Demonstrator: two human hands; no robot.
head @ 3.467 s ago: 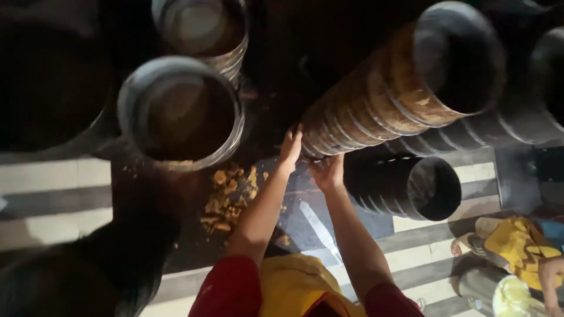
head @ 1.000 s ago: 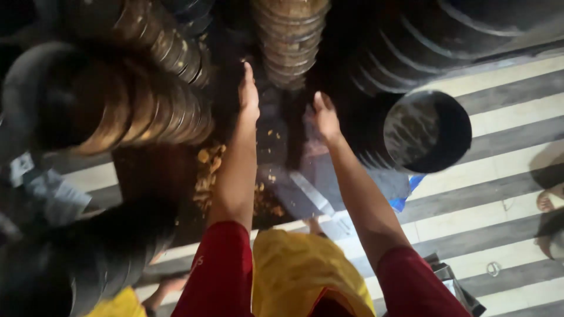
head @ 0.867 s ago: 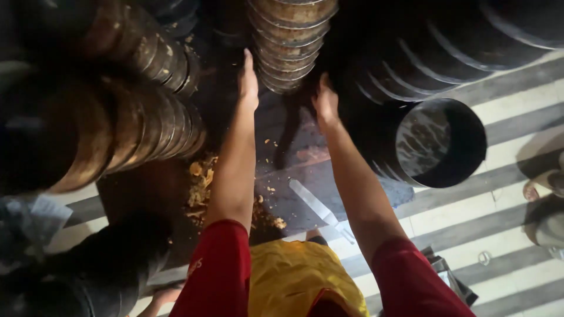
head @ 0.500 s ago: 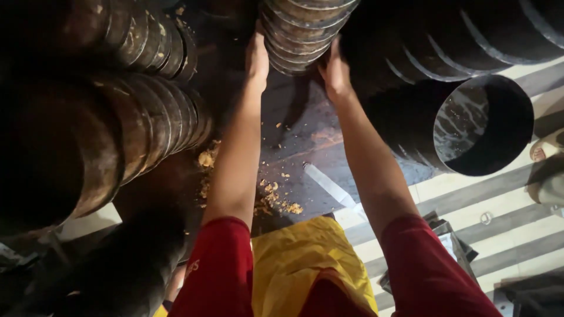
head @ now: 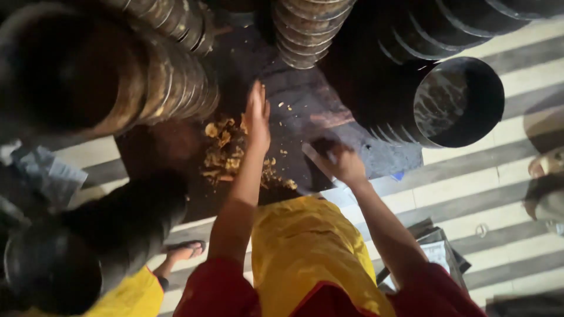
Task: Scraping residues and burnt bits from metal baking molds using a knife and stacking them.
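Stacks of metal bowls (head: 305,29), five, surround flat open left hand (head: 257,117); right hand (head: 343,164) grips something dark.

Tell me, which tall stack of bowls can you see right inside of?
The dark stack on the right. Its open mouth faces the camera, showing a shiny wet inside. The centre stack shows only its ringed sides.

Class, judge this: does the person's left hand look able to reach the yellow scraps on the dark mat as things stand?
Probably yes. The left hand is open, right beside the scraps on the mat, and nothing lies between them.
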